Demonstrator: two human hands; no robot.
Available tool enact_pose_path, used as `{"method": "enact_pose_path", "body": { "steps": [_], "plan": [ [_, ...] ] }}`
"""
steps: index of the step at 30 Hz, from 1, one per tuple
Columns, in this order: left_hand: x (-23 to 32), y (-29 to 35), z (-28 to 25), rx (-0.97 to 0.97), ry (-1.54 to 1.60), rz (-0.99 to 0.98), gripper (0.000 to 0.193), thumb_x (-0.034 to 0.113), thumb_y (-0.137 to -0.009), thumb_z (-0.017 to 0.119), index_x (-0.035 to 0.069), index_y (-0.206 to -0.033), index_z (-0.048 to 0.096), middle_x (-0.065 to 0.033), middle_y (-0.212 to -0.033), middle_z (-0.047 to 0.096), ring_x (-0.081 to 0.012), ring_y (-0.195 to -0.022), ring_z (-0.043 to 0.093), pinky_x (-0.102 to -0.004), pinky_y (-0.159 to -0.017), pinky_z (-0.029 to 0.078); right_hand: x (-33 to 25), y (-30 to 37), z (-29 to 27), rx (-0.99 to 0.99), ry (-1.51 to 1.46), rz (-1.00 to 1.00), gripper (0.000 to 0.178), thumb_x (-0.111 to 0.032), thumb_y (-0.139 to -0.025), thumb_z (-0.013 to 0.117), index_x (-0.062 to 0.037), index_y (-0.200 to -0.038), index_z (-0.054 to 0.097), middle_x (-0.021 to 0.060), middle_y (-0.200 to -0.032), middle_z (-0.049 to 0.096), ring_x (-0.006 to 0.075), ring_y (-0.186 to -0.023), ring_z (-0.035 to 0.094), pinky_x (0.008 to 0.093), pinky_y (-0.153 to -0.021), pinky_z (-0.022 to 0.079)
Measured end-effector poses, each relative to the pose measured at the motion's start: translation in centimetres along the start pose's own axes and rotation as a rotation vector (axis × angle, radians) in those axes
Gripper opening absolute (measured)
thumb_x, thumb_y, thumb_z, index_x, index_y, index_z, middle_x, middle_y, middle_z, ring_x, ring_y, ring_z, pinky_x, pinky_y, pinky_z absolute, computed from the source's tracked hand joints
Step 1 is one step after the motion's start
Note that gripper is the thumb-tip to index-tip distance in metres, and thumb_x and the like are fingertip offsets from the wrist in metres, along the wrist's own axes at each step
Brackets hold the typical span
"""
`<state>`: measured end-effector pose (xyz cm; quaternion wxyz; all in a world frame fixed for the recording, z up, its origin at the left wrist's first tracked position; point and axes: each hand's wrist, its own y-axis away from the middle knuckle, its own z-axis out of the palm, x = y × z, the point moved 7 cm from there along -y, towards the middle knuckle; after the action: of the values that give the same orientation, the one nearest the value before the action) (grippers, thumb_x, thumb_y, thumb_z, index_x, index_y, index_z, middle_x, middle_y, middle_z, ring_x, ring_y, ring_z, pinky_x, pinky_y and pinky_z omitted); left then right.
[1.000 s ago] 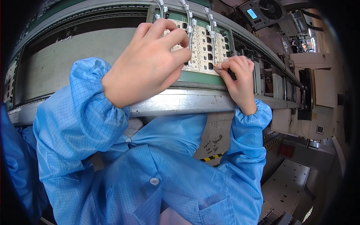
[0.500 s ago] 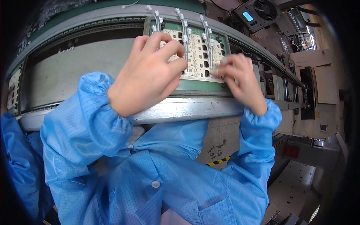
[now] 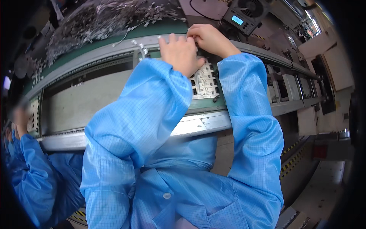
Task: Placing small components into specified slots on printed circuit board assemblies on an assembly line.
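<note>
A pale circuit board panel (image 3: pixel 206 82) with rows of small black parts sits in a green carrier (image 3: pixel 204 104) on the conveyor line. My left hand (image 3: pixel 180 54) lies over the panel's far part, fingers stretched out and apart, thumb toward the right. Close beside it, my right hand (image 3: pixel 212 40) bends in at the far edge of the carrier. Its fingers are curled together near the left fingertips; whatever they pinch is too small to make out. Grey cables with white connectors (image 3: pixel 143 50) stick out at the carrier's far left corner. My hands and left sleeve cover much of the panel.
A heap of cables with white ends (image 3: pixel 110 28) lies beyond the far rail. The metal front rail (image 3: pixel 202 124) runs before me. A fan device with a blue screen (image 3: pixel 237 20) stands at the back right. At left, a co-worker's hand (image 3: pixel 22 119) is near another board (image 3: pixel 34 114).
Both hands have moved toward the carrier's far edge, the right one going up and left to meet the left. The view has shifted, bringing the cable heap and a co-worker's hand into sight.
</note>
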<state>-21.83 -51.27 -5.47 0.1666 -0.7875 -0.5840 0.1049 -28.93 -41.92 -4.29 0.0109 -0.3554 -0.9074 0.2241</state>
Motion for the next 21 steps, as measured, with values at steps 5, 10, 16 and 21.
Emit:
{"method": "enact_pose_path", "body": {
  "steps": [5,10,16,21],
  "plan": [
    [-0.2,0.3,0.9,0.034,0.029,0.037,0.038,0.033,-0.080,0.070,0.011,-0.111,0.071,-0.0065,-0.109,0.072,-0.0289,-0.114,0.058,-0.0604,-0.103,0.036,0.4,2.6,-0.9,0.025,0.047,0.074,0.024,0.001,-0.086,0.057,-0.0062,-0.101,0.075,0.0124,-0.099,0.065,0.0336,-0.097,0.066,0.0432,-0.085,0.053],
    [-0.5,0.4,0.8,0.004,0.108,0.029,0.035,0.031,-0.080,0.069,0.009,-0.106,0.072,-0.0083,-0.108,0.071,-0.0307,-0.111,0.059,-0.0598,-0.103,0.036,0.6,4.4,-1.4,0.054,0.047,0.086,0.017,-0.003,-0.090,0.062,-0.0067,-0.101,0.075,0.0115,-0.097,0.064,0.0325,-0.094,0.065,0.0428,-0.084,0.053],
    [-0.2,0.4,1.0,0.068,0.127,0.050,0.030,0.027,-0.080,0.068,0.008,-0.103,0.072,-0.0074,-0.107,0.071,-0.0314,-0.109,0.059,-0.0594,-0.101,0.036,0.7,5.5,-1.3,0.108,0.041,0.126,0.015,-0.005,-0.089,0.067,-0.0068,-0.102,0.076,0.0120,-0.095,0.064,0.0327,-0.093,0.065,0.0422,-0.082,0.053],
    [-0.2,0.0,1.2,0.086,0.145,0.065,0.027,0.024,-0.080,0.068,0.009,-0.101,0.073,-0.0076,-0.108,0.071,-0.0328,-0.110,0.059,-0.0593,-0.099,0.037,1.0,5.7,-1.2,0.091,0.035,0.156,0.014,-0.003,-0.087,0.068,-0.0046,-0.100,0.074,0.0125,-0.095,0.065,0.0341,-0.092,0.066,0.0426,-0.081,0.053]
  ]
}}
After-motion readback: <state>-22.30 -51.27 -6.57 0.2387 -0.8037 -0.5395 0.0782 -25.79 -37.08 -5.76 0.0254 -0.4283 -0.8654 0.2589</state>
